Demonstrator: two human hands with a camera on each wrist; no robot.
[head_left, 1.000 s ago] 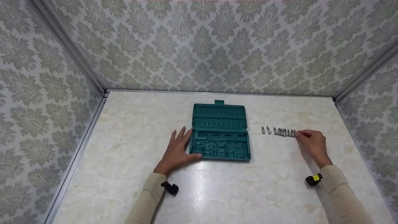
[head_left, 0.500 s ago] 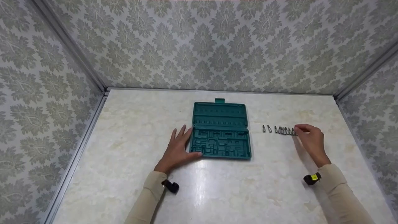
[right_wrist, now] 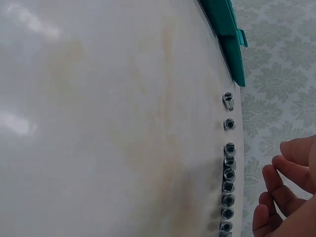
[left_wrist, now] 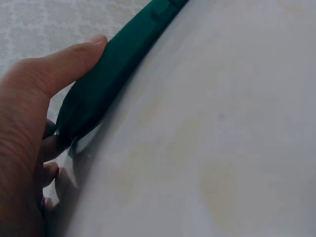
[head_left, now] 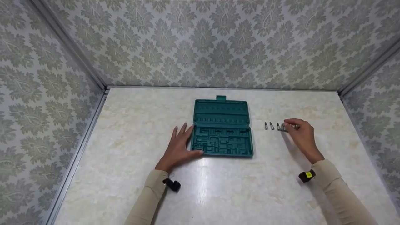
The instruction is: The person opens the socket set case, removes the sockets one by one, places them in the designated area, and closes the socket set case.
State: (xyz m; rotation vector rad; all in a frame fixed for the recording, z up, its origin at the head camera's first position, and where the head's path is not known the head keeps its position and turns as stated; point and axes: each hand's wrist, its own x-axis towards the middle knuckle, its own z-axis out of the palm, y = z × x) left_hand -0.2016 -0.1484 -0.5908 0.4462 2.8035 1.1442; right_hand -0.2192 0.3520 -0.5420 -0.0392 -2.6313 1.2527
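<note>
A green plastic case (head_left: 221,142) lies unfolded on the table, its moulded recesses showing. My left hand (head_left: 179,149) spans its near left corner, fingers straight along the side and thumb on the front edge. In the left wrist view the thumb (left_wrist: 81,54) lies against the case's wall. To the right of the case, several small metal bit sockets (head_left: 272,126) stand in a row. My right hand (head_left: 300,134) is over the right part of that row and hides some of them. Its fingers (right_wrist: 279,190) are loosely bent, with nothing between them in the right wrist view.
The pale marbled table (head_left: 125,131) backs onto a patterned wall (head_left: 200,47), with more patterned panels at both sides. In the right wrist view, square holes show in the ends of the bit sockets. The case's open lid (head_left: 221,112) lies toward the back wall.
My right hand has moved left along the row of bit sockets, from its right end to over its middle. The left hand stays at the case.
</note>
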